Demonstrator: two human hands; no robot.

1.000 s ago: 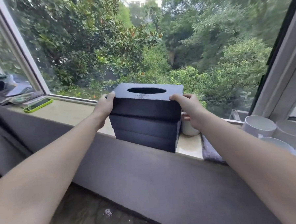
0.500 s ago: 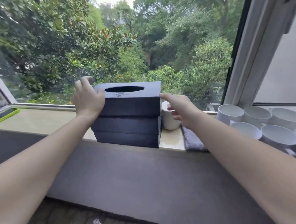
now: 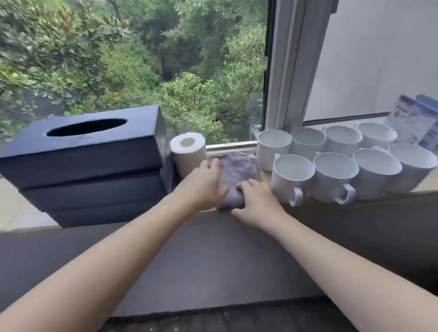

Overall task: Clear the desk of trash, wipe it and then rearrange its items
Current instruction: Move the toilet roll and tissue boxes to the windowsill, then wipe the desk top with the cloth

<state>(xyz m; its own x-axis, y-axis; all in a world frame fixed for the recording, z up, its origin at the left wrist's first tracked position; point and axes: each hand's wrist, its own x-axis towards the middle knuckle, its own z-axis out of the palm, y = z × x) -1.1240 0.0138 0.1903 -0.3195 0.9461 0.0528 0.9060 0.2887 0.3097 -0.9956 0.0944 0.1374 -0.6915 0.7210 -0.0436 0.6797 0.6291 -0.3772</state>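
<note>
A folded grey-purple cloth lies on the windowsill between a white paper roll and the mugs. My left hand rests on the cloth's left edge, fingers curled over it. My right hand holds the cloth's near corner at the sill's front edge. A stack of dark blue boxes stands to the left, the top one a tissue box with an oval slot. Neither hand touches the boxes.
Several white mugs stand in two rows right of the cloth. Blue and white packets lean at the far right. A dark ledge runs below the sill. The window frame rises behind the mugs.
Both hands have let go of the dark boxes and moved right onto the folded cloth. The view has swung right, bringing the mugs into the middle.
</note>
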